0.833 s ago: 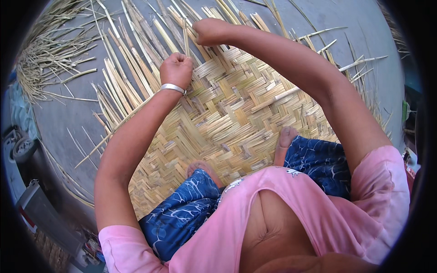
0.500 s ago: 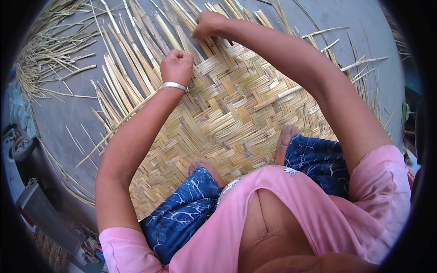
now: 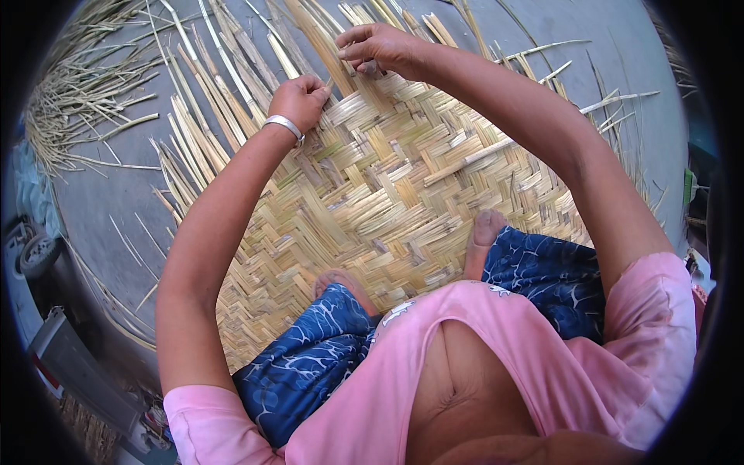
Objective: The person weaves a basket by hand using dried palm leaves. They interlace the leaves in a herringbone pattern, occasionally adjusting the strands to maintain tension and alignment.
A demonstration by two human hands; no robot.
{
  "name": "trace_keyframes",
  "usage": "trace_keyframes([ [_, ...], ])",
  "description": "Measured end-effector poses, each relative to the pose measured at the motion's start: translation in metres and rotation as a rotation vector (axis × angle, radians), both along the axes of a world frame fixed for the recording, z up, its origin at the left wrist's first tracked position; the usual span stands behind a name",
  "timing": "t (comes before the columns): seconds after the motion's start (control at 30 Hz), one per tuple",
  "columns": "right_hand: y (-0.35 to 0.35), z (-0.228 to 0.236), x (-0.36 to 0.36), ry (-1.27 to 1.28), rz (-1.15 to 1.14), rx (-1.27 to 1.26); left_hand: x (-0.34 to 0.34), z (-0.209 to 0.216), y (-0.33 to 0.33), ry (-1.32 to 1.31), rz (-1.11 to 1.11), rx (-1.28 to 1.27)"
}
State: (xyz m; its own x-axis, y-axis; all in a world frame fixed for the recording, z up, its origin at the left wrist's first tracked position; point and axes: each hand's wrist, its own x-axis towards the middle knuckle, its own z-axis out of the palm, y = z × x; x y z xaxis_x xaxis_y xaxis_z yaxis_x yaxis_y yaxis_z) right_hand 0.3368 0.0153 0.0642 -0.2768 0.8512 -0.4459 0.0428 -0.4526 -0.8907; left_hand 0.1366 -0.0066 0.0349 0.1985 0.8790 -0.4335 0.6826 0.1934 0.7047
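A woven mat of flat, pale straw-coloured reed strips (image 3: pixel 403 201) spreads in front of me in a herringbone pattern, with loose strip ends fanning out at its far edge. My left hand (image 3: pixel 301 102), with a silver bangle (image 3: pixel 285 125) at the wrist, is closed at that edge, thumb and fingers pinching the end of a reed strip (image 3: pixel 331 96). To its right, my right hand (image 3: pixel 380 51) hovers over upright reed strips (image 3: pixel 319 35) with its fingers apart. Its fingertips come close to the strips; whether they touch cannot be made out.
Both my feet (image 3: pixel 487 226) rest on the mat. A heap of loose reeds (image 3: pixel 85 85) lies at the far left on the grey floor (image 3: pixel 108 201). Stray stalks (image 3: pixel 620 101) stick out at the right. A grey panel-like object (image 3: pixel 85 372) stands at the lower left.
My right hand has opened from a closed grip and shifted slightly right. My left hand has turned, its thumb now toward the right. The long thin strip beside my left forearm no longer shows there.
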Motion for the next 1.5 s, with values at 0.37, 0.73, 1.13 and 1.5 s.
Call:
trace_keyframes([
  [0.37, -0.039, -0.030, 0.023, -0.132, -0.219, -0.042, -0.010, 0.017, -0.036, -0.207, 0.158, 0.064],
  [0.73, -0.017, -0.023, 0.034, -0.215, -0.139, 0.047, -0.007, 0.028, -0.046, 0.221, -0.242, 0.478],
  [1.13, -0.030, -0.033, 0.041, -0.423, -0.033, 0.116, -0.013, 0.020, -0.043, 0.150, -0.296, 0.485],
  [1.5, 0.000, 0.022, 0.083, -0.916, 0.279, 0.384, 0.058, 0.042, -0.023, 0.114, -0.428, 0.572],
])
